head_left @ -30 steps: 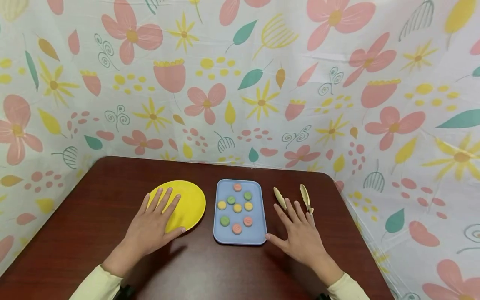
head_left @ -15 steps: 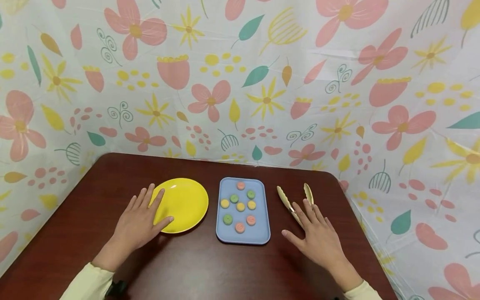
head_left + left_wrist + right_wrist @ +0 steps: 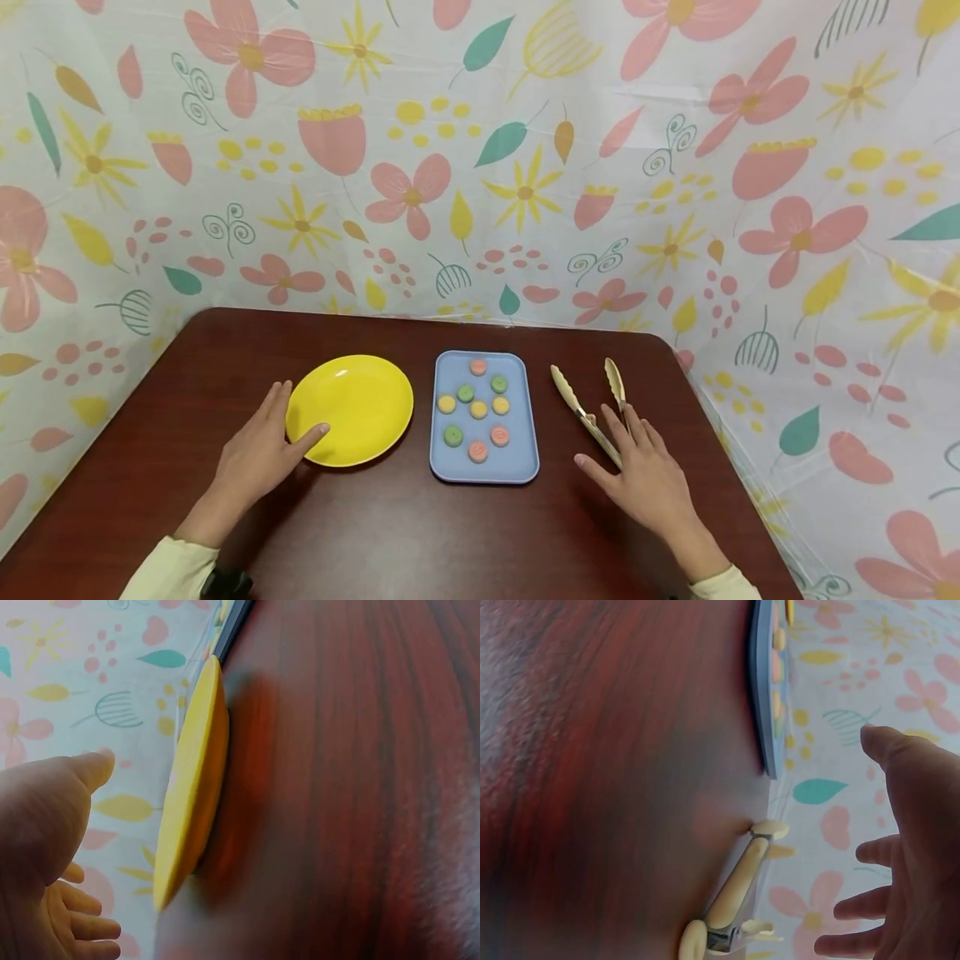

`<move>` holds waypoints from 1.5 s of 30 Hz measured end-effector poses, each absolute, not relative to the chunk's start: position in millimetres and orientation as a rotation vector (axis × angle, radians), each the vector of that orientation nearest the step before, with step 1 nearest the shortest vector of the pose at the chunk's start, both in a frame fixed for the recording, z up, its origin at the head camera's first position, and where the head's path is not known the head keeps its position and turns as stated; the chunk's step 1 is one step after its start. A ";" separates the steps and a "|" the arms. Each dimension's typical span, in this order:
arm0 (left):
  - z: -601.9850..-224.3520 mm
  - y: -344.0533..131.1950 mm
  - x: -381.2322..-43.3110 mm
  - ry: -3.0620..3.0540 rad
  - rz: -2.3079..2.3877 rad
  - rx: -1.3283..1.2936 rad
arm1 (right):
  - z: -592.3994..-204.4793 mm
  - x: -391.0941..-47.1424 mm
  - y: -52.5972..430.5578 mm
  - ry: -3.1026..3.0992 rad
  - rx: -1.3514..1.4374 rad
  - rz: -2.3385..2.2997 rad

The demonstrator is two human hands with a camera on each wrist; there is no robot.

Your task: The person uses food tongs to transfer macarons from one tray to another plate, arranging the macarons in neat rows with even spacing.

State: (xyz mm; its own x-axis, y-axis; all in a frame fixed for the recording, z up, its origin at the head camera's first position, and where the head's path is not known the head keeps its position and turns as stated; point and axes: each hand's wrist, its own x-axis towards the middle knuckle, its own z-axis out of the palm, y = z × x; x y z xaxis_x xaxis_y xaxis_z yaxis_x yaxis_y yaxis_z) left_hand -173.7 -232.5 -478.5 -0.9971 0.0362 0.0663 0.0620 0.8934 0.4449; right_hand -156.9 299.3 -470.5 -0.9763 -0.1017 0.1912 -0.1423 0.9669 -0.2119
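My left hand [image 3: 258,457] hovers at the left edge of a yellow plate [image 3: 360,408], fingers extended and holding nothing. In the left wrist view a gap shows between the thumb [image 3: 94,769] and the plate [image 3: 191,787]. Over the handle end of the tongs [image 3: 581,408], my right hand [image 3: 651,479] is spread and holds nothing; it hides part of them. The tongs have cream tips and lie spread apart. Between plate and tongs is a blue tray [image 3: 487,471] bearing several pink, green and yellow round pieces [image 3: 477,409], like small candies or buttons.
All of it lies on a dark reddish-brown table [image 3: 405,533]. A white sheet [image 3: 480,167] printed with flowers and leaves hangs behind the table and along its sides.
My left hand has drawn back leftward from over the plate to its edge. My right hand has shifted right, away from the tray's corner, uncovering more of the tongs. Plate, tray and pieces stay put.
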 end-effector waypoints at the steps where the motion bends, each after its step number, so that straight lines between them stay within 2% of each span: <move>1: -479.7 -233.3 -173.9 -3.011 -0.749 -0.063 | -470.7 -157.0 300.5 -2.942 0.170 0.343; 20: -507.1 -244.4 -177.1 -3.024 -1.202 0.031 | -486.5 -163.6 317.2 -2.921 -0.019 0.464; 45: -512.2 -247.1 -173.8 -3.027 -1.203 -0.017 | -498.6 -179.6 324.9 -3.046 -0.250 0.518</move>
